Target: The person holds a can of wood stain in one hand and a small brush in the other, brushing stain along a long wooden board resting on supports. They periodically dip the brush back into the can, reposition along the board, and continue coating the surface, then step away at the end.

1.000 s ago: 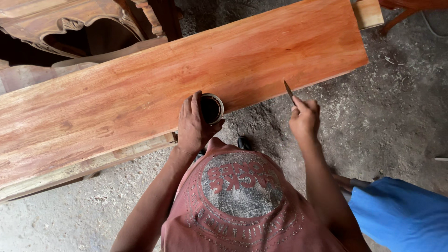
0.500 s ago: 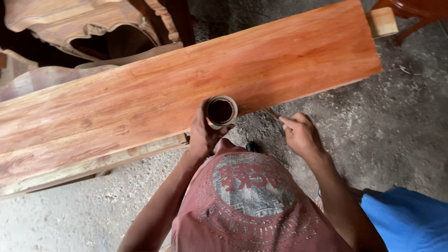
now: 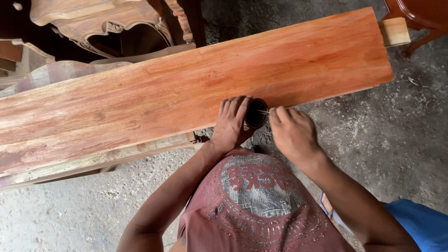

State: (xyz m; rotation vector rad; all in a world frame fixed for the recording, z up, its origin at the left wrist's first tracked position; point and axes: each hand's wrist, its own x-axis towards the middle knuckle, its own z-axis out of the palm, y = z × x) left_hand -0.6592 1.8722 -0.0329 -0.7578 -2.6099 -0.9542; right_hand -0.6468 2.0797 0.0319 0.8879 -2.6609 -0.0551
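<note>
Near edge of frame: a reddish printed shirt (image 3: 261,205) and a blue cloth (image 3: 417,224) at lower right are seen, both partly cut off.

Left hand (image 3: 232,122): grip is clamped round a small dark can (image 3: 256,113), held at the near edge of the plank (image 3: 186,93). Can mouth is turned toward the right hand; dark liquid or a dark inside is seen, which of the two cannot be told.

Right hand (image 3: 291,132): fingers are pinched together on a thin tool (image 3: 264,111), its tip set at or in the can mouth. Tool type cannot be confirmed; too small. A brush or stick being loaded is the likely reading.

Progress, judged: the right half of the plank is evenly orange-red and looks coated. The left end is paler, with greyish bare streaks, so that stretch is judged left to do. No tool is on the wood at this moment; a reload step is assumed.

Surface: the plank is laid across a lighter rail or frame (image 3: 93,161), visible under its near edge, with a pale block (image 3: 394,30) under the far right end. Below is a grey floor (image 3: 387,140) of dusty concrete or earth, strewn with sawdust and chips.

Far side: carved unfinished furniture (image 3: 93,21) is stood behind the plank at top left, and a dark-stained curved piece (image 3: 422,16) at top right. Workshop setting is inferred.
</note>
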